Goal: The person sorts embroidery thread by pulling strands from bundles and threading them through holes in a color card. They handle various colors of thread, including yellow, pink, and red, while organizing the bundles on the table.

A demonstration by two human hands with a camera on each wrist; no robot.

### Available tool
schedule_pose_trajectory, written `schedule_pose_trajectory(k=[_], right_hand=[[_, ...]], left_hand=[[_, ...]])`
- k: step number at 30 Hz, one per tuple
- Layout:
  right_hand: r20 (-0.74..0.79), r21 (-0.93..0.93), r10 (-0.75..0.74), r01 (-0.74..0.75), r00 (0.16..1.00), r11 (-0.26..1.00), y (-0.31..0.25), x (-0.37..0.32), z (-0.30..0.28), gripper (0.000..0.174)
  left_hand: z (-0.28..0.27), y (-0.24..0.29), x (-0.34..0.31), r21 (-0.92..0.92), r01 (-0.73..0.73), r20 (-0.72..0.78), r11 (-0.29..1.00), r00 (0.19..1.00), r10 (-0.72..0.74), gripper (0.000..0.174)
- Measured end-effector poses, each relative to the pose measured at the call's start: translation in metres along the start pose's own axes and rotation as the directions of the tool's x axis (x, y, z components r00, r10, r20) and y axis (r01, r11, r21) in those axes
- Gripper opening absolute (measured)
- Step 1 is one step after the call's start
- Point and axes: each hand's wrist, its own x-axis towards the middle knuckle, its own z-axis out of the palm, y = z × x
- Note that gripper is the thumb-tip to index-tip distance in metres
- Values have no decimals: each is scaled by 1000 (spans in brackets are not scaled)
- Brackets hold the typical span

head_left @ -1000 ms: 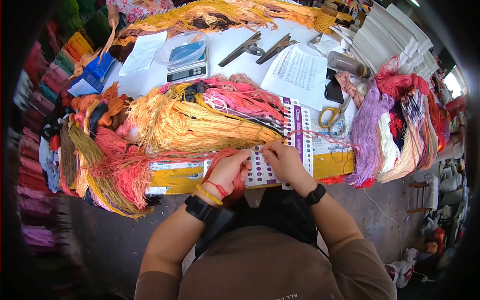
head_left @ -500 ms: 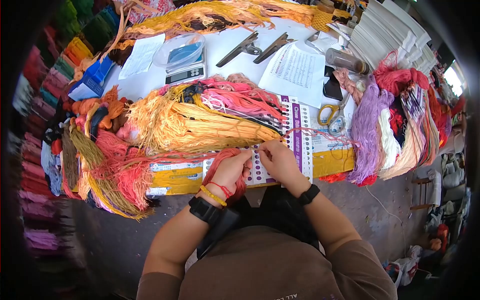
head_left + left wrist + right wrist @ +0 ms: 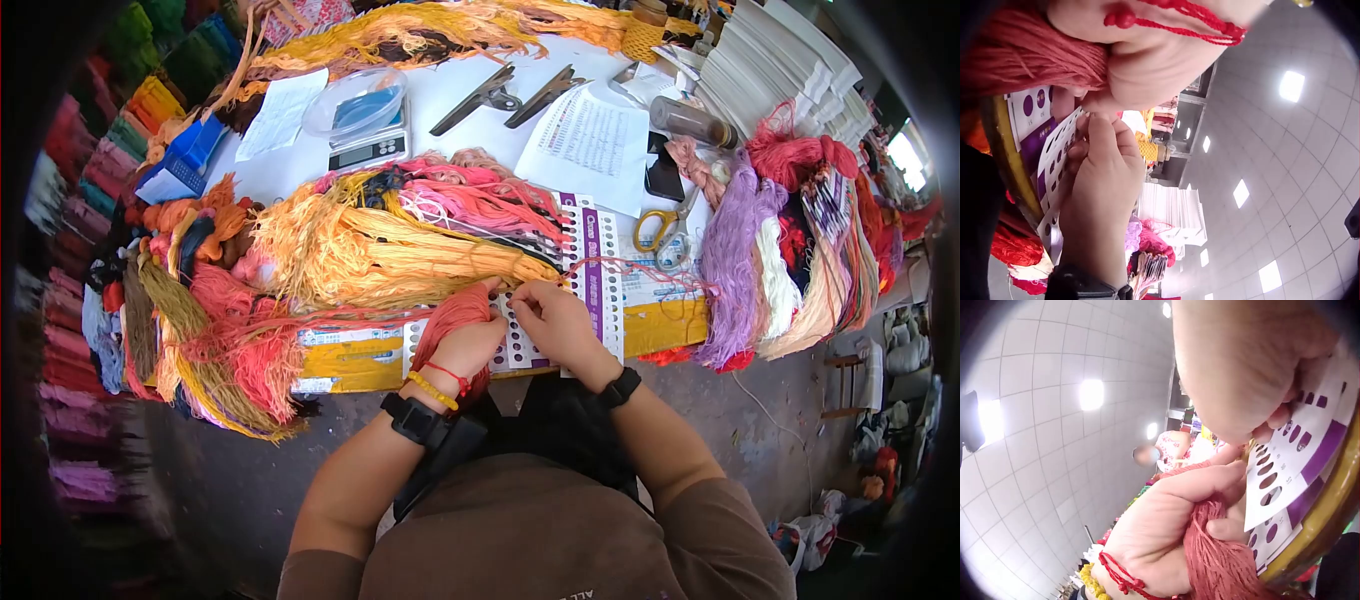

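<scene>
My left hand (image 3: pixel 470 340) has its fingers curled round a skein of coral-red embroidery thread (image 3: pixel 1219 550), whose loose length hangs past the palm. Close beside it, my right hand (image 3: pixel 560 325) pinches the edge of a white punched thread card (image 3: pixel 1269 484) with purple print and rows of holes. The fingertips of both hands come nearly together at the card in the left wrist view; the pinching tips are partly hidden there. More purple-banded cards (image 3: pixel 592 240) lie under and behind my hands. A large yellow-orange thread bundle (image 3: pixel 400 245) lies just beyond them.
Scissors (image 3: pixel 655 230), a phone (image 3: pixel 664 175), printed sheets (image 3: pixel 585 140) and a jar (image 3: pixel 693 122) lie to the right. Bulldog clips (image 3: pixel 480 100) and a scale (image 3: pixel 370 148) stand farther back. Thread heaps flank both sides, purple (image 3: pixel 730 260) at right. Another person (image 3: pixel 1175 447) is across the table.
My left hand has turned and shifted slightly, its fingertips reaching farther up the card and more of the coral skein showing above it. My right hand stays at the card.
</scene>
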Motion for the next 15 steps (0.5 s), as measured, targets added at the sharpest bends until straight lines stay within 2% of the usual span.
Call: schedule_pose_trajectory(k=[1,3,6,8,10,12,14,15], right_hand=[[-5,-53,-36,35,999,998,1,1,1,11],[-11,-107,-69,67,998,992,1,2,1,12],[-54,-59,-5,2,999,998,3,7,-1,12],[-57,247,150,-132,987,960,8,12,-3,10],[-11,274,150,-142,989,951,2,11,-7,12],[37,301,149,-153,988,941,-6,12,-13,13],[88,119,-34,23,996,993,-10,15,-16,14],[89,118,-33,23,995,993,-8,15,-15,14]], left_hand=[[0,-5,0,0,2,-1,1000,1000,-2,51],[0,6,-2,-103,111,24,988,994,-109,55],[1,7,-3,-97,49,-2,994,999,-50,57],[2,10,-6,-128,80,-34,989,996,-85,54],[3,12,-10,-161,111,-66,981,990,-123,50],[3,12,-13,-278,127,-63,952,987,-150,38],[2,11,-14,-331,159,-39,930,983,-182,34],[2,11,-15,-381,190,-13,905,977,-211,29]])
